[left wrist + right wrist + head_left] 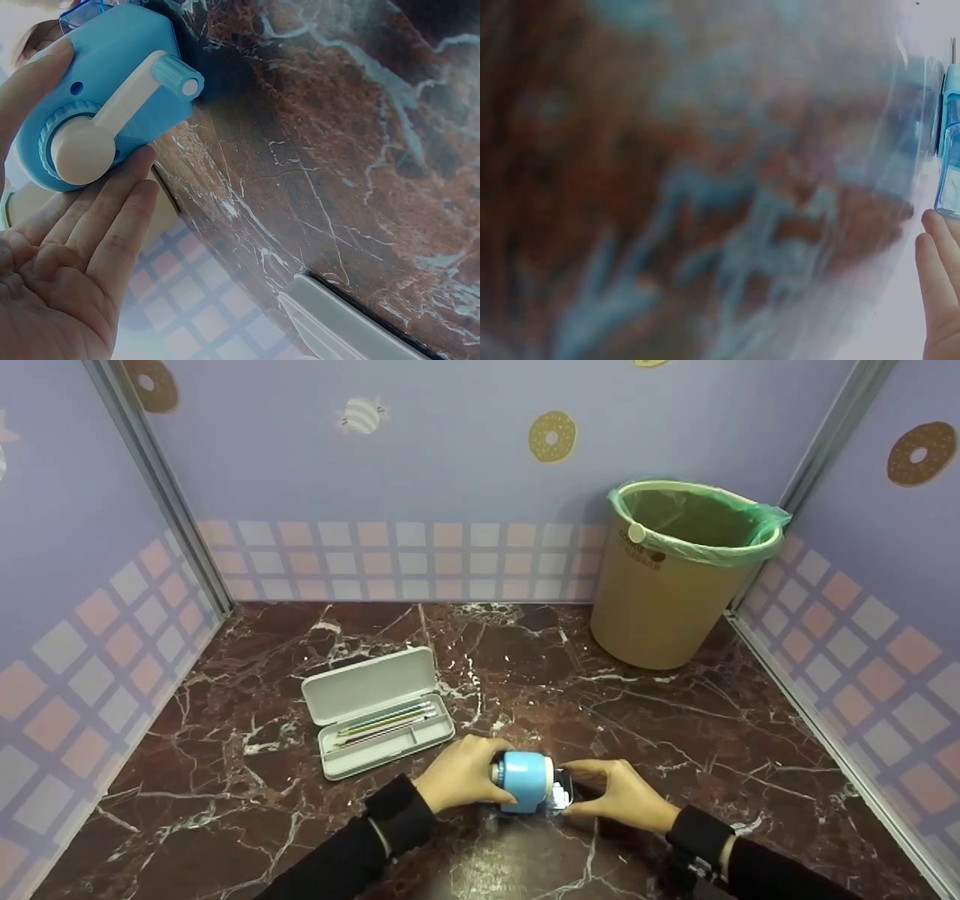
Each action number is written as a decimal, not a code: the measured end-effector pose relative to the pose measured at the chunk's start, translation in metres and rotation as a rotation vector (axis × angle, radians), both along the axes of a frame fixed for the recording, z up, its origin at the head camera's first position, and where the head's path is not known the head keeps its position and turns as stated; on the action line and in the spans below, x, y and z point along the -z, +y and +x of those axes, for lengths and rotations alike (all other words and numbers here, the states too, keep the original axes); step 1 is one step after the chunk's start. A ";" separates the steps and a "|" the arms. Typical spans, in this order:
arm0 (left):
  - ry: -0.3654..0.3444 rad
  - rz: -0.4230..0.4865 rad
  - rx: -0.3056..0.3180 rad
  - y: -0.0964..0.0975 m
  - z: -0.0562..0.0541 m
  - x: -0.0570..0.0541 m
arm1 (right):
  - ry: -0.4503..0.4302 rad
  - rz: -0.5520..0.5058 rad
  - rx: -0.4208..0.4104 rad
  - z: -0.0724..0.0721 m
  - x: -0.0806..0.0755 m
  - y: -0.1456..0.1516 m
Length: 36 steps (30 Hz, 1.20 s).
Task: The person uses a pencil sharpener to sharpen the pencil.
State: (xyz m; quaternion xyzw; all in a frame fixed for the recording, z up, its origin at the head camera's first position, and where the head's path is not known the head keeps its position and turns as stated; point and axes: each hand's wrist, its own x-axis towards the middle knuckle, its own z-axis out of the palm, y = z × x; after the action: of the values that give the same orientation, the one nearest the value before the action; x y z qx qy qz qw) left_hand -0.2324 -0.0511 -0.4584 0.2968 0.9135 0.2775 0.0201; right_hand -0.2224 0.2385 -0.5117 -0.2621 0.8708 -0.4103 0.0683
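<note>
A light-blue hand-crank pencil sharpener point(523, 780) is held between both hands near the front of the table. My left hand point(465, 772) grips its body, thumb on one side and fingers on the other. In the left wrist view, its cream crank arm point(135, 97) with a blue knob faces the camera. My right hand point(619, 799) pinches the clear shavings drawer point(560, 793) at the sharpener's right end. Only the edge of that clear drawer point(950, 165) shows in the right wrist view, beside the fingertips. Whether the drawer is partly out, I cannot tell.
An open white pencil case point(352, 771) with several pencils point(386, 721) lies left of the hands, its lid tipped back. At the back right stands a beige trash bin point(652, 607) lined with a green bag. Patterned walls enclose the dark marbled table point(262, 810).
</note>
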 end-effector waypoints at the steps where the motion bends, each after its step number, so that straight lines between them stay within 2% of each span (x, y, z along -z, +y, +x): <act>1: 0.000 0.000 0.000 0.000 0.000 0.000 | -0.008 0.001 -0.003 0.000 0.000 0.000; 8: -0.003 -0.001 -0.001 0.000 0.000 0.001 | -0.099 0.016 -0.047 -0.004 -0.006 -0.002; 17: -0.005 0.007 0.004 0.001 0.001 0.002 | -0.073 0.042 -0.063 -0.007 -0.008 -0.011; 24: -0.009 0.011 0.007 0.001 0.000 0.002 | -0.102 -0.028 -0.091 -0.009 -0.005 -0.022; 30: -0.013 0.024 0.014 0.002 0.000 0.002 | -0.092 -0.041 -0.096 -0.009 -0.004 -0.031; 36: -0.015 0.030 0.008 0.001 -0.002 0.002 | -0.122 -0.061 -0.091 -0.010 -0.005 -0.035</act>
State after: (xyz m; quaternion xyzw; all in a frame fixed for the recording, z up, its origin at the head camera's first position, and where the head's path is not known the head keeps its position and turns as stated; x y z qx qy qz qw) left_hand -0.2341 -0.0502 -0.4608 0.2988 0.9078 0.2935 0.0235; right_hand -0.2328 0.2033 -0.5063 -0.2782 0.8392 -0.4483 0.1317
